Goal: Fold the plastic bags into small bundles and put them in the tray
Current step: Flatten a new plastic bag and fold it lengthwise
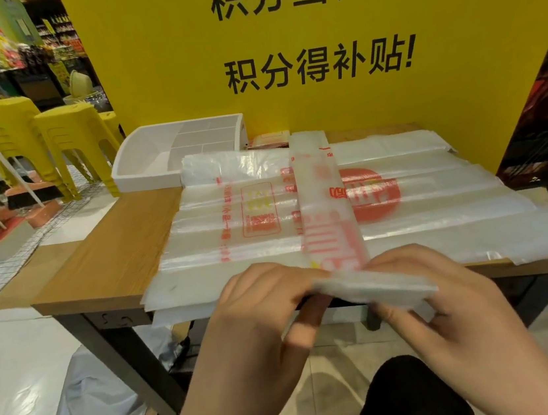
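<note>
- Head view, and we're mid-fold: one bag, already narrowed to a long bag strip [317,181], lies across the stack of flat bags [438,208] on the table [106,255], running from the far side down to the near edge.
- Both hands are on its near end, just off the table edge, where a thick folded flap [379,289] is turned over.
- Left hand [261,309]: fingers [274,276] curl over the top of the flap with the thumb underneath, a firm pinch.
- Right hand [457,302]: fingers curl down on the flap's right side with the thumb below. It reads as a pinch too, though the plastic partly hides the fingertips.
- My call: the bundling step has only just begun, since most of the strip lies flat and unfolded.
- Next up, the flap needs turning over again toward the far end, with edges kept square and air pressed out, because slick film like this may spring open.
- The white divided tray [142,161] sits at the table's far left corner, just beside the stack and well apart from the hands.
</note>
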Demonstrator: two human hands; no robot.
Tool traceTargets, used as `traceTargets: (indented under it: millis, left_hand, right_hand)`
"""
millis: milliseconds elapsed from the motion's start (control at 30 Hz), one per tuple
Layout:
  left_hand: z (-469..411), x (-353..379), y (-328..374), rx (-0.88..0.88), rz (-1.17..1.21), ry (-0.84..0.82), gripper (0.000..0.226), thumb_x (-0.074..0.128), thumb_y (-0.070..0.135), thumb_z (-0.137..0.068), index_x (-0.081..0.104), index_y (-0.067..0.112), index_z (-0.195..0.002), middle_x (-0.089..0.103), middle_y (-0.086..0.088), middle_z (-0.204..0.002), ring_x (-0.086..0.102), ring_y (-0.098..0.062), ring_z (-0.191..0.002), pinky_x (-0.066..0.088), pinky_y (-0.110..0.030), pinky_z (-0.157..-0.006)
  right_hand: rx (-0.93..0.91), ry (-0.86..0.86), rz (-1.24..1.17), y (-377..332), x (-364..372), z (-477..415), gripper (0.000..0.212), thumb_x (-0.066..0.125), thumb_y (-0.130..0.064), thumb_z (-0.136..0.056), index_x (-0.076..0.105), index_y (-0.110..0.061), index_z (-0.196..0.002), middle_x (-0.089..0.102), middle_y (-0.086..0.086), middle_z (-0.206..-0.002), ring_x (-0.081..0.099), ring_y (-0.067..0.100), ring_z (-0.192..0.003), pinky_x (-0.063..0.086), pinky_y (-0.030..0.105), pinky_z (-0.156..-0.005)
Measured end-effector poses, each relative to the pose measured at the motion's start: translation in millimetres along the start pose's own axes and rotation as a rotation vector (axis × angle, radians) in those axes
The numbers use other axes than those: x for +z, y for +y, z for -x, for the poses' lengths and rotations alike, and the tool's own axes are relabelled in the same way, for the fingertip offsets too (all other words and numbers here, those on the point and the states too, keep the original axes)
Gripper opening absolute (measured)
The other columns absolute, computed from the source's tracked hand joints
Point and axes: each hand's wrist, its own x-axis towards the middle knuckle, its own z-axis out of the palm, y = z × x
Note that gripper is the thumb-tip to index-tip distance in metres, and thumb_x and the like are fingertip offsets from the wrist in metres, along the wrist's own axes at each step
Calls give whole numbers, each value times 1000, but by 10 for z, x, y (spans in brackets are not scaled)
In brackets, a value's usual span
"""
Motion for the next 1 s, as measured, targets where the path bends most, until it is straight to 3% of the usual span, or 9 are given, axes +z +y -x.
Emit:
traceTargets:
  millis: [100, 167, 333, 467, 533, 600, 833, 1000]
  left_hand:
    - [8, 44, -10, -89, 52, 41, 18, 56, 42, -94, 57, 43, -112, 57, 28, -108, 57, 0, -104, 45, -23, -85]
    - [-11, 66, -20, -76, 57, 49, 15, 58, 40, -93, 61, 39, -108, 58, 26, -105, 58, -3, -103, 48, -28, -83]
    - [-70, 63, -4, -74, 53, 71, 12, 59, 37, -92, 61, 37, -104, 55, 25, -104, 54, -2, -104, 44, -25, -85]
    - [-107, 77, 28, -126, 33, 62, 8, 54, 41, -94, 58, 34, -92, 54, 21, -92, 53, -5, -95, 40, -21, -80]
    - [-132, 107, 41, -169, 52, 109, 3, 58, 38, -94, 57, 36, -95, 54, 22, -92, 52, -4, -98, 38, -17, -81]
    - [-145, 143, 69, -218, 90, 161, 11, 58, 37, -94, 57, 37, -105, 54, 22, -93, 53, -5, -102, 40, -17, -82]
    - [-193, 241, 164, -251, 33, 215, 31, 57, 34, -93, 52, 30, -124, 50, 17, -82, 52, -10, -90, 48, -35, -81]
    - [-279, 256, 140, -232, -128, 145, 24, 53, 32, -93, 61, 25, -115, 46, 19, -81, 51, -14, -92, 44, -37, -86]
  right_hand:
    - [40, 49, -11, -15, 24, -11, 23, 71, -22, -90, 70, -40, -105, 63, -24, -107, 62, -3, -103, 42, 4, -74]
    - [35, 52, -30, -7, 44, -17, 17, 68, -29, -94, 70, -41, -105, 63, -23, -108, 62, -1, -103, 43, 4, -70]
    - [111, 31, -46, -16, 53, -52, 16, 64, -34, -90, 69, -45, -101, 58, -17, -102, 58, 2, -96, 43, 10, -73]
    - [189, -13, -46, -33, 57, -99, 18, 53, -49, -91, 69, -43, -97, 60, -16, -97, 57, 0, -97, 45, 16, -77]
    - [234, -5, -80, -60, 56, -139, 17, 52, -52, -90, 65, -48, -101, 62, -19, -97, 58, 0, -92, 47, 17, -73]
    - [289, 26, -129, -90, 65, -175, 17, 52, -55, -89, 59, -51, -104, 63, -21, -96, 61, 1, -86, 50, 20, -66]
    - [370, 106, -6, -133, 153, -300, 40, 60, -42, -91, 40, -44, -127, 64, -20, -79, 60, -3, -74, 44, 9, -68]
    - [395, 92, 109, -190, 199, -368, 37, 55, -35, -95, 45, -38, -130, 61, -9, -66, 60, 3, -63, 49, 22, -57]
